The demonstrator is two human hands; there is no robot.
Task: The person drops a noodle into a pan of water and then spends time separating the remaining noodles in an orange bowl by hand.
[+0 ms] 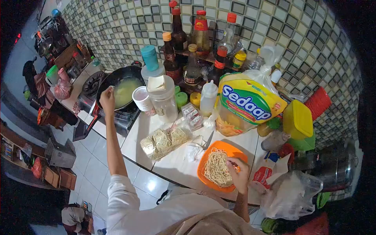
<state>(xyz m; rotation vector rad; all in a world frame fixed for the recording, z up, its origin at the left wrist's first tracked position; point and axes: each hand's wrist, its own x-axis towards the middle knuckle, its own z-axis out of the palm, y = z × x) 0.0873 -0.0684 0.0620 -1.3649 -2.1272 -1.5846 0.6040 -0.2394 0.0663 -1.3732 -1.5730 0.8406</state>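
My left hand (107, 100) is raised over the near-left rim of a black wok (102, 83). Its fingers are closed, and whatever they may hold is too small to make out. Pale yellowish liquid (127, 92) fills the bottom of the wok, which sits on a stove (123, 121). At the counter's front, an orange square bowl (203, 160) contains a clump of dry noodles (216, 167). My right hand (239, 174) reaches over the bowl's right side, fingers curled and pinched at the edge of the noodles. A clear pack of noodle cakes (164, 141) lies left of the bowl.
Behind the bowl stand a large Sedaap bag (248, 100), a squeeze bottle (208, 98) and a tall jar (162, 100). Stacked paper cups (143, 101) are beside the wok. Several sauce bottles (192, 68) line the tiled wall. A plastic bag (291, 194) sits at right.
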